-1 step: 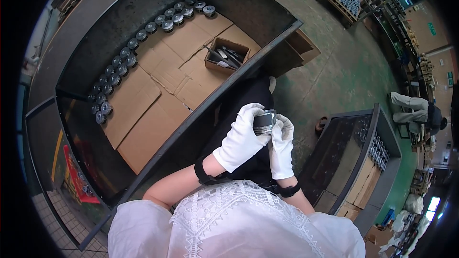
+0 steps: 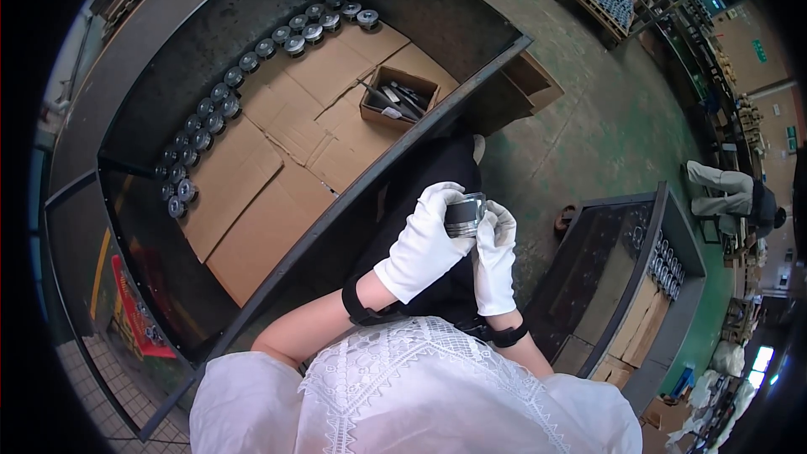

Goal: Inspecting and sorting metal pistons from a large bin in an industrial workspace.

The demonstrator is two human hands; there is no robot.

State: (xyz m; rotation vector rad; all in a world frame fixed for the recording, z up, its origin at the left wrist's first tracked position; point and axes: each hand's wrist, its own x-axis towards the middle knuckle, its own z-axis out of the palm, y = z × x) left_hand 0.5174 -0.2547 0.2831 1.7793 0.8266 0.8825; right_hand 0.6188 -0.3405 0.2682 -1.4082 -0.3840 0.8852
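A metal engine piston (image 2: 464, 217) with a dark side patch and ring grooves is held up in front of my body. My left hand (image 2: 430, 235), in a white glove, wraps round its left side. On the other side, my right hand (image 2: 496, 248), gloved too, has its fingers curled against the piston's right edge. Parts of the piston are hidden behind both gloves. Ahead and to the left, more pistons (image 2: 250, 61) stand in rows along the far walls of a dark metal bin (image 2: 420, 0).
Cardboard sheets (image 2: 252, 176) line the bin's floor, and a small carton (image 2: 387, 113) of dark tools or parts stands on them. To the right is a second metal bin (image 2: 618, 269) with more pistons. Another person (image 2: 740, 193) is at the far right.
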